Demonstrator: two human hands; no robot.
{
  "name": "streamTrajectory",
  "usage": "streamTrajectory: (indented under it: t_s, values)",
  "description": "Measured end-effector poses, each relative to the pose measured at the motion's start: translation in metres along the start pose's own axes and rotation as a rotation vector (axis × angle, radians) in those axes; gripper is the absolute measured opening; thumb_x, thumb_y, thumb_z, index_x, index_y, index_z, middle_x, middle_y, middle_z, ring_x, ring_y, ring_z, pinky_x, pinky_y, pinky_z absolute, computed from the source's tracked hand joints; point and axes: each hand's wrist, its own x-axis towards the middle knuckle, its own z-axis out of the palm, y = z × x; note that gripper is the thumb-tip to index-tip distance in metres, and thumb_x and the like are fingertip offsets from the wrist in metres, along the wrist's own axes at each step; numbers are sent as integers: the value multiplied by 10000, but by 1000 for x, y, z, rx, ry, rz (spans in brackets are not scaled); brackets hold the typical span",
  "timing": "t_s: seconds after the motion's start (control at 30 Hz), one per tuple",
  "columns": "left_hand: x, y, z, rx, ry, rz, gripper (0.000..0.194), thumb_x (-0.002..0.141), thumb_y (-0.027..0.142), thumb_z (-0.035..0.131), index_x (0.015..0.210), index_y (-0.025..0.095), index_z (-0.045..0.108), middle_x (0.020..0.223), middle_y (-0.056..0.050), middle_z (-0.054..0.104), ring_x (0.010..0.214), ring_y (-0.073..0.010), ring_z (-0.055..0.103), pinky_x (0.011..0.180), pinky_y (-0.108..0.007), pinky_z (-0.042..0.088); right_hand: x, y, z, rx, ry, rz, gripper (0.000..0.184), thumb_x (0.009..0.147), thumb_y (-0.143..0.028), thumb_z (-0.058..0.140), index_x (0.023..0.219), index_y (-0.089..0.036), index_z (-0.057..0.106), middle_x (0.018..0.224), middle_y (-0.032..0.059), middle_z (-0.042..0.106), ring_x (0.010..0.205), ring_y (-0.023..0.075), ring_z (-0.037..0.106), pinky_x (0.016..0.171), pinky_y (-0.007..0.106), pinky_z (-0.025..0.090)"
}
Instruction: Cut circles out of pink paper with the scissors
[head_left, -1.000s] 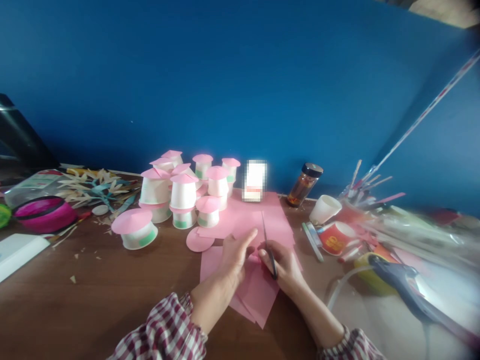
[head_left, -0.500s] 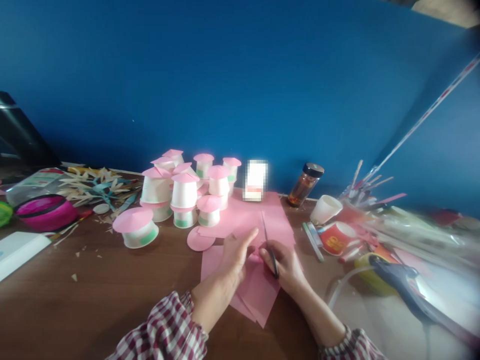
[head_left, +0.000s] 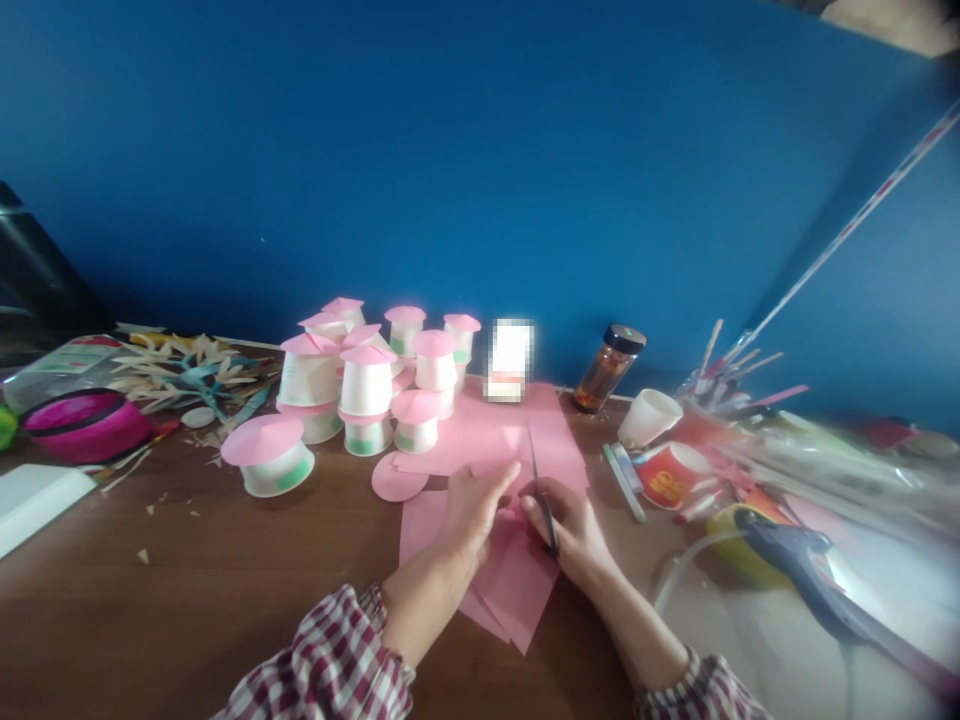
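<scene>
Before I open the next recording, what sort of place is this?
Probably a craft worktable against a blue wall, judging by the scissors in the right hand, the pink-capped white cups and the glue gun.

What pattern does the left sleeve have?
The left sleeve has a dark red and white check, clearest in the head view.

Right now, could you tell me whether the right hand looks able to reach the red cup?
Probably yes: the right hand has the red cup off to its right, with only markers apparently between, though it holds scissors and would likely need to put those down.
</scene>
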Motion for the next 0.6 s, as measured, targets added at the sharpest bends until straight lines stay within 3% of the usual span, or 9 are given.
streamTrajectory:
  t_s: [0.17,0.6]
  values:
    - [3,-3,0,205,-60,131,263,585,283,785,715,159,593,589,-14,592,513,-156,561,414,-245,451,1,4,-1,-6,-2,-27,185,803,-325,637,804,-141,616,562,-35,486,492,95,411,446,199,318]
    - [6,-5,-3,216,-80,129,306,591,333,783,748,163,582,635,-17,600,558,-152,580,471,-248,471,2,7,-1,-23,15,-11,156,804,-292,622,753,-152,580,541,-34,489,467,95,421,429,197,330]
